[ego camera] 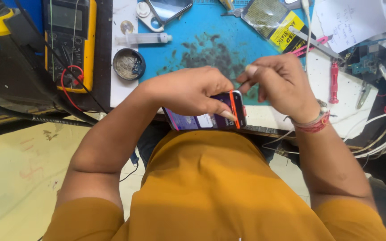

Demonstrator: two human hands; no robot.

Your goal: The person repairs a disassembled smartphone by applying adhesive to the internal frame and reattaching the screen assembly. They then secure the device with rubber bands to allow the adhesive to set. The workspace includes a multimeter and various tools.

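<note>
Gripping a smartphone in the left hand, right hand pinched together touching its top edge.

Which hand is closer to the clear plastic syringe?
Left. The left hand lies below the clear plastic syringe, gripping a phone; the right hand is farther right.

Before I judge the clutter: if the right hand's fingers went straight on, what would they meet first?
The right hand points leftward; its fingers would likely first meet the left hand gripping the phone, though depth is unclear.

Bright, even light; sharp, mild edge distortion.
</note>
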